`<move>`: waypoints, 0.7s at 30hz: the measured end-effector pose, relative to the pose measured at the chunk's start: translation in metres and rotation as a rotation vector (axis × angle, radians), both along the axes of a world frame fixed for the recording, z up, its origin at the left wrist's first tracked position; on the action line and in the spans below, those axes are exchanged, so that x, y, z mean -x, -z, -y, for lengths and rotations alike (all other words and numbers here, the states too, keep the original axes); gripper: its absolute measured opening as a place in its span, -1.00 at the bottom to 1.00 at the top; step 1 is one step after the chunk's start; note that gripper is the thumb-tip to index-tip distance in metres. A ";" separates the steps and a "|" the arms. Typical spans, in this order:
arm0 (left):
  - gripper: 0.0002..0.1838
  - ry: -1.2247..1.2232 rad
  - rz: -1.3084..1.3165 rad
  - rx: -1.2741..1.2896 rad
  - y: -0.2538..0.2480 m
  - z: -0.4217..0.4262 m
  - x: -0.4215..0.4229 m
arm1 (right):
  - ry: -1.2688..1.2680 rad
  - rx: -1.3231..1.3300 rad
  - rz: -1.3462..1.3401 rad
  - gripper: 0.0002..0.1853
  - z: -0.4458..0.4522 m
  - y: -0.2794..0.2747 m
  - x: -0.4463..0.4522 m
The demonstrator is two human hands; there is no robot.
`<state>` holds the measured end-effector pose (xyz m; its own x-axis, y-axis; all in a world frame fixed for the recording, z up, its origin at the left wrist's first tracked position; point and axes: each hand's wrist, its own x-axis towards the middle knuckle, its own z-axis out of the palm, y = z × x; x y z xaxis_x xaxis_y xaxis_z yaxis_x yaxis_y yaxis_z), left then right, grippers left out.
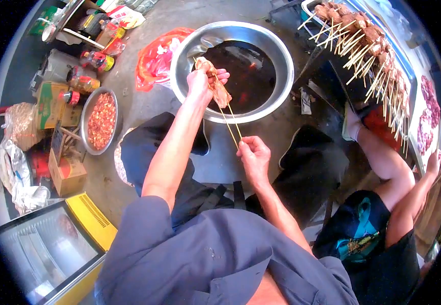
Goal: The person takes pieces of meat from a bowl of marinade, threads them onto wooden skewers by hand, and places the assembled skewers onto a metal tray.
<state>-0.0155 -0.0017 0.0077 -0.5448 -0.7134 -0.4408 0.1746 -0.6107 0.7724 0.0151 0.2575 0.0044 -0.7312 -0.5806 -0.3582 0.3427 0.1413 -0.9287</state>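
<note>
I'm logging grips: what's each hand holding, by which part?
Left hand: skewered meat, by its far end. Right hand: two skewers, by their bare near ends.

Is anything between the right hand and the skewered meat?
Nothing visible stands in the way. From the right hand, bare lengths of two thin sticks run straight to the meat, which the left hand holds over the metal basin.

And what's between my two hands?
In the head view, skewered meat, then the bare lengths of its two sticks, run from your left hand to your right hand.
</note>
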 end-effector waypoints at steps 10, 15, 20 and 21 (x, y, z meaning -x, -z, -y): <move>-0.75 0.038 0.029 0.007 0.000 0.000 0.000 | -0.021 0.017 0.008 -0.89 -0.001 -0.002 0.004; -0.71 0.108 0.000 0.025 0.001 -0.005 -0.002 | -0.013 0.001 0.012 -0.89 0.000 0.002 0.004; -0.70 0.200 -0.044 0.067 0.009 -0.014 -0.004 | 0.008 -0.007 0.030 -0.89 0.000 0.002 0.004; -0.70 0.231 -0.054 0.057 0.007 -0.018 -0.005 | 0.010 -0.002 0.031 -0.90 0.000 0.002 0.004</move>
<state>-0.0103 0.0166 0.0011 -0.7181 -0.5898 -0.3694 0.0775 -0.5952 0.7999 0.0113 0.2579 0.0025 -0.7256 -0.5728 -0.3813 0.3723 0.1392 -0.9176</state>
